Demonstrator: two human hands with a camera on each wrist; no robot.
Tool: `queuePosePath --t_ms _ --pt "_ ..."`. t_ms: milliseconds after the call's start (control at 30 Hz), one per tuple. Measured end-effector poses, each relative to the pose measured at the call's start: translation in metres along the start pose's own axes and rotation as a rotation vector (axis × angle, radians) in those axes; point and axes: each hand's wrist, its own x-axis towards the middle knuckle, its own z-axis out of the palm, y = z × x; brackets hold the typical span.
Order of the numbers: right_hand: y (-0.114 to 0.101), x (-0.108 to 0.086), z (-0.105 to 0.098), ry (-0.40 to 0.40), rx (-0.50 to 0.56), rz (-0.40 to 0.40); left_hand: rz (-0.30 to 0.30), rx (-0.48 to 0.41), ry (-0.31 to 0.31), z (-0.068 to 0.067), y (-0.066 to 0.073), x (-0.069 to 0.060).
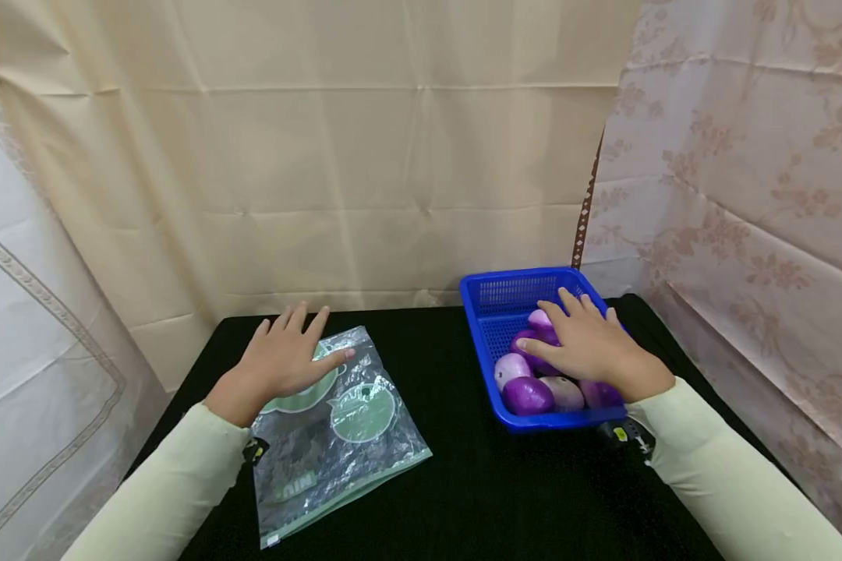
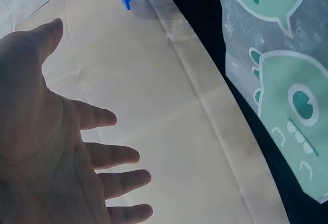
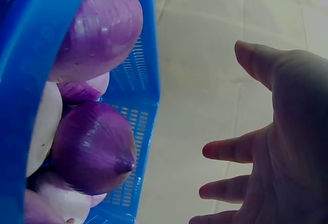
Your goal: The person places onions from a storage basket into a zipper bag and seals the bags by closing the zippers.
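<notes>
My left hand [image 1: 281, 362] is held with fingers spread above a clear zip bag [image 1: 323, 475] printed with green cartoon shapes, which lies flat on the black cloth. In the left wrist view the palm [image 2: 36, 147] holds nothing and stands apart from the bag [image 2: 302, 106]. Over a blue plastic basket [image 1: 487, 351] hovers my right hand [image 1: 592, 343], fingers spread. Inside the basket lie several purple and pale onions [image 1: 528, 396]. The right wrist view shows a dark purple onion [image 3: 95, 147] close up, with the right palm [image 3: 302, 147] apart from it and nothing in its grasp.
A black cloth [image 1: 463, 499] covers the table. Behind it hangs a beige curtain [image 1: 323, 171]; a floral curtain [image 1: 758, 218] closes off the right side and a white one [image 1: 35, 312] the left. The basket's raised rim stands around the onions.
</notes>
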Motion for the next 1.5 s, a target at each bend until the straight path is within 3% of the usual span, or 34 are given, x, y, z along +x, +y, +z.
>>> queuePosePath --t_ms 400,700,900,1267,1500 --pt "0.003 -0.002 0.005 0.059 0.051 -0.034 0.029 -0.025 0.036 0.026 -0.003 -0.015" --pt "-0.023 -0.017 0.018 0.174 0.118 -0.131 0.110 -0.043 0.062 0.051 -0.001 -0.030" --pt "-0.045 -0.025 0.031 0.260 0.154 -0.249 0.113 -0.075 0.027 0.066 0.005 -0.042" --pt "-0.090 -0.046 0.048 0.320 0.225 -0.313 0.085 -0.239 -0.054 0.087 0.015 -0.066" --pt "-0.109 -0.054 0.063 0.273 0.345 -0.385 0.131 -0.333 -0.113 0.095 0.019 -0.075"
